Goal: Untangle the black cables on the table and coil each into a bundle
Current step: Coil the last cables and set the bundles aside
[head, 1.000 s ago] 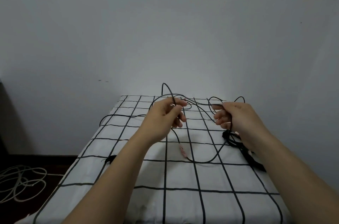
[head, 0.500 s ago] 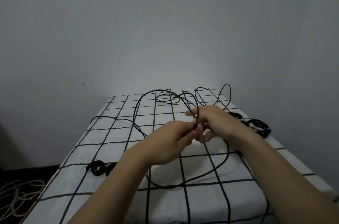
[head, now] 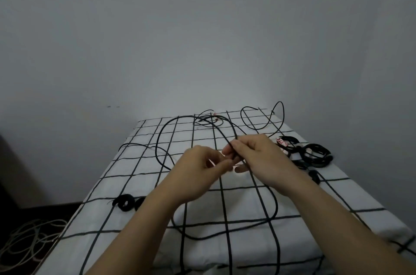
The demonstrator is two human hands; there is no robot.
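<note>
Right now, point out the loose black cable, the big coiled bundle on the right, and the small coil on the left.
loose black cable (head: 195,238), head view, bottom of near loop
big coiled bundle (head: 327,158), head view, right rim
small coil (head: 118,202), head view, left rim

The person's bare left hand (head: 198,168) and bare right hand (head: 258,157) have slender fingers, and the left fingertips are blurred. The left forearm (head: 139,229) and right forearm (head: 337,218) are slim and uncovered down to the lower frame edge. The nails are too small to make out.
</note>
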